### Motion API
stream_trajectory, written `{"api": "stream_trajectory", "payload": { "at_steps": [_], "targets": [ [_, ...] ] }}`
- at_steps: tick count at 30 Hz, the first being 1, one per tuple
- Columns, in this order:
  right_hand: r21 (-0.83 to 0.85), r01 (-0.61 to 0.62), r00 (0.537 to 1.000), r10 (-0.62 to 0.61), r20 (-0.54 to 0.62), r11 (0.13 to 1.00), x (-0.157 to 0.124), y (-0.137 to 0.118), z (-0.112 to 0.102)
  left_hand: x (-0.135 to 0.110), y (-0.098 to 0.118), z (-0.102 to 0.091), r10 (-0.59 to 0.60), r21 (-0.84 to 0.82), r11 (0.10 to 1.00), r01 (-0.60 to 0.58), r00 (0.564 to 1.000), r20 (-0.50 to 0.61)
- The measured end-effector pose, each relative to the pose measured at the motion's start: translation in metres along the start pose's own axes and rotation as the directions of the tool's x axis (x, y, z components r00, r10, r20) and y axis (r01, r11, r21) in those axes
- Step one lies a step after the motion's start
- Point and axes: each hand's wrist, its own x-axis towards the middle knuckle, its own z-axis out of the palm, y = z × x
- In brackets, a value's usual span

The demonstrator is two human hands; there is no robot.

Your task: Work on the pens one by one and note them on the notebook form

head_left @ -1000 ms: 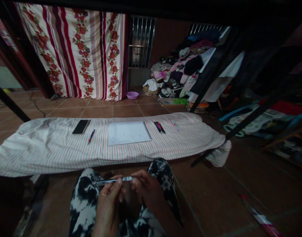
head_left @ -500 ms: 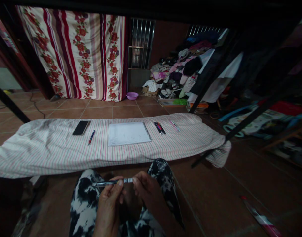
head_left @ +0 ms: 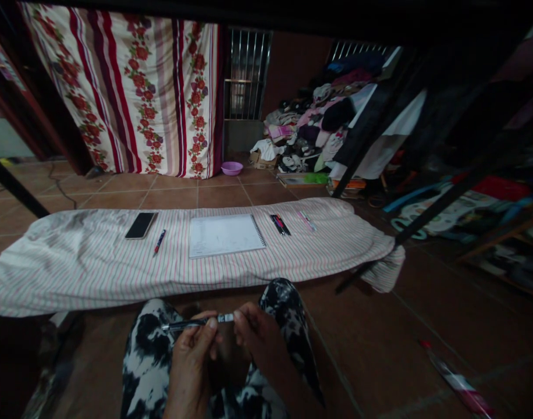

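Observation:
A clear pen [head_left: 196, 321] lies level between both my hands, low in the middle of the view above my black-and-white patterned knees [head_left: 150, 343]. My left hand [head_left: 192, 361] is closed round its barrel. My right hand [head_left: 258, 337] pinches the pale right end of the pen with its fingertips. On the striped cloth [head_left: 96, 267] ahead lie a white spiral notebook [head_left: 225, 235], a black phone [head_left: 141, 225], a blue-and-red pen [head_left: 159, 240], dark pens [head_left: 279, 224] and a pale pen [head_left: 307, 221].
A flowered curtain [head_left: 131, 93] hangs at the back left, with a purple bowl [head_left: 232, 168] on the tiled floor near it. A heap of clothes [head_left: 314, 122] fills the back right. Dark slanted bars [head_left: 423, 215] cross the right side. A pink-tipped object [head_left: 456, 381] lies at lower right.
The view has shifted slightly, so everything sits a little to the left. My hands keep the same hold on the pen; the right fingertips have crept in a little.

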Motion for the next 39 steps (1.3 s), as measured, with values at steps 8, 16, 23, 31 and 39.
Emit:
{"api": "stream_trajectory", "payload": {
  "at_steps": [8,16,23,31,39],
  "targets": [
    [0.046,-0.015,1.000,0.015,0.013,0.999,0.0004,-0.0024,-0.0028,0.0050,-0.0023,-0.0017,-0.003,-0.016,1.000,0.003,1.000,-0.004],
    [0.020,-0.006,1.000,0.006,0.003,1.000,-0.0003,-0.0003,-0.0045,0.0016,0.0011,0.0014,-0.021,-0.020,1.000,0.021,1.000,-0.013],
    [-0.039,0.029,0.999,-0.030,-0.022,0.999,-0.0011,0.0021,-0.0028,0.0010,0.0005,0.0039,0.024,0.027,0.999,-0.023,0.999,-0.030],
    [0.014,-0.007,1.000,0.007,-0.017,1.000,0.0000,0.0025,-0.0011,0.0007,0.0017,0.0047,0.006,0.005,1.000,-0.006,1.000,-0.030],
    [0.080,-0.002,1.000,0.001,0.006,0.997,0.0001,0.0004,-0.0003,-0.0008,0.0047,0.0067,0.012,0.011,1.000,-0.011,1.000,-0.021]
  ]
}}
